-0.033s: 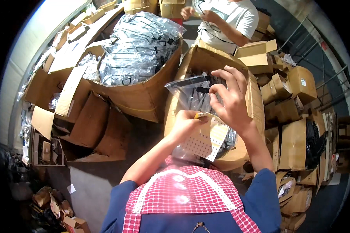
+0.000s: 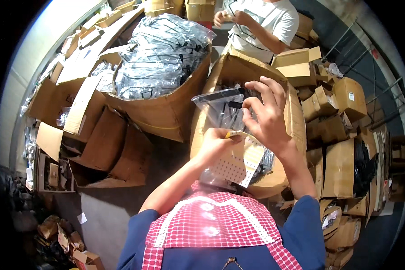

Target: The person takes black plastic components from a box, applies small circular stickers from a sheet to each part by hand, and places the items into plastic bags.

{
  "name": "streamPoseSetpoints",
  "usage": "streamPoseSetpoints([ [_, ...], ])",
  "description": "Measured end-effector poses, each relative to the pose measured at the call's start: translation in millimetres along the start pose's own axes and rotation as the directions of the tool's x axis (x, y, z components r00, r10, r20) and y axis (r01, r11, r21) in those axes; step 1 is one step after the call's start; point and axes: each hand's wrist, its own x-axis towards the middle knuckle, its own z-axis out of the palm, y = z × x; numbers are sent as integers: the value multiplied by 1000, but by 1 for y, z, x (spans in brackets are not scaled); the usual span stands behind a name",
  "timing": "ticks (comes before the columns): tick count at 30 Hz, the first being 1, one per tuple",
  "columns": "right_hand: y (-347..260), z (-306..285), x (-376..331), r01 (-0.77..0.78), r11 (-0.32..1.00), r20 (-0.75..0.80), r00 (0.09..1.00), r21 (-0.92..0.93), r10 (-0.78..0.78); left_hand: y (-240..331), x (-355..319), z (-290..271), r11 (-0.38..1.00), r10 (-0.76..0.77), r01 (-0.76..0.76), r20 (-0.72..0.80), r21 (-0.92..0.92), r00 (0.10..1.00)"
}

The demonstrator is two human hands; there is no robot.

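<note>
On the left, a big brown cardboard box (image 2: 166, 112) is heaped with shiny plastic packets (image 2: 162, 54). The left hand (image 2: 213, 146) pinches a sheet of small stickers (image 2: 240, 162), fingers closed on its top edge. The right hand (image 2: 267, 112) grips a clear plastic bag (image 2: 222, 108) with dark parts inside, held over an open box (image 2: 292, 117). It seems best to hold the crinkly bag flat and steady and peel a sticker slowly. Another person's sleeve (image 2: 274, 22) is white.
</note>
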Motion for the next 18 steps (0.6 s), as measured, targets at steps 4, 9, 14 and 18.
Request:
streamPoseSetpoints([
  [4,1,7,1,89,986,-41,995,-139,-95,-1,0,-2,999,-23,23,4,-29,1000],
  [9,-2,8,-1,104,960,-19,993,-261,-113,-10,7,-2,1000,11,-10,29,-14,1000],
  [14,-3,-8,11,-91,957,-32,996,-275,86,-14,7,-3,1000,7,-7,-7,-27,1000],
  [18,5,-16,-22,-256,962,134,961,96,242,-7,3,-7,996,-25,23,-20,-88,1000],
])
